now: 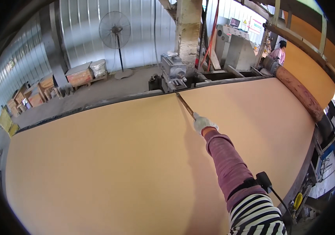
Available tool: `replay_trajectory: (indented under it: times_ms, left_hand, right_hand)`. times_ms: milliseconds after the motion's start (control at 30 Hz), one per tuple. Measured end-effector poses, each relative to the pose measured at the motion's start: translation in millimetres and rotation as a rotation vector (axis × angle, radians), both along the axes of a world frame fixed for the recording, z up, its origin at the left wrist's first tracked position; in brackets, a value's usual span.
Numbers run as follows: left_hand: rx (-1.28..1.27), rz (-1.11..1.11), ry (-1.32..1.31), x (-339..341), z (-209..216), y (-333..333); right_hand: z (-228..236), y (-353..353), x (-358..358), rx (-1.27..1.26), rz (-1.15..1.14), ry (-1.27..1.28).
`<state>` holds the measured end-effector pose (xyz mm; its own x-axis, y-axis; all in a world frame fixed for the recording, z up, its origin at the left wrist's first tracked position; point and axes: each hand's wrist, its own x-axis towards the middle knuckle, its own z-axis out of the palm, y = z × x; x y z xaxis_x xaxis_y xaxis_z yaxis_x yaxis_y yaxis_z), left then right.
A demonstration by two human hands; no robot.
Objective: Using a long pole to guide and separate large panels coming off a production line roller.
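Brown, slim stick, apparently wooden, lies out over the far part of a broad tan sheet, its tip at the sheet's far edge. The right hand, in a pale glove, is closed around the near end; the arm is stretched almost straight. The left hand is out of frame, so its condition cannot be determined. Just beyond the tip stands a grey metal machine unit; to the right, a reddish, worn roller lies along the sheet's right end. Farther off are a standing fan by the corrugated wall and a co-worker at the upper right. Judged from the pose, the step in hand is tending the far edge with the stick; the next move would call for a steady grip and light control of the tip, clear of the machine unit. Not established: whether the tip touches the sheet or only hovers, the sheet's material, and its near side, cut off below. The glove hides individual fingers, and the forearm covers part of the sheet.
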<state>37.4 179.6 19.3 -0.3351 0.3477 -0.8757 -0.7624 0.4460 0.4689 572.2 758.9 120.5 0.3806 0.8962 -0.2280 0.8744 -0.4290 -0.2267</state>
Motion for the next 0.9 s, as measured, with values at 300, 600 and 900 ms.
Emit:
replay_trajectory:
  times_ms: [300, 600, 900]
  left_hand:
    - [0.056, -0.094, -0.054, -144, -60, -105]
    - [0.535, 0.016, 0.158, -264, -93, -97]
    - [0.196, -0.090, 0.066, -196, -35, -86]
  right_hand:
    - [84, -326, -54, -0.153, 0.148, 0.201]
    - [291, -816, -150, -0.863, -0.041, -0.104]
    - [-96, -676, -98, 0.622, -0.824, 1.031]
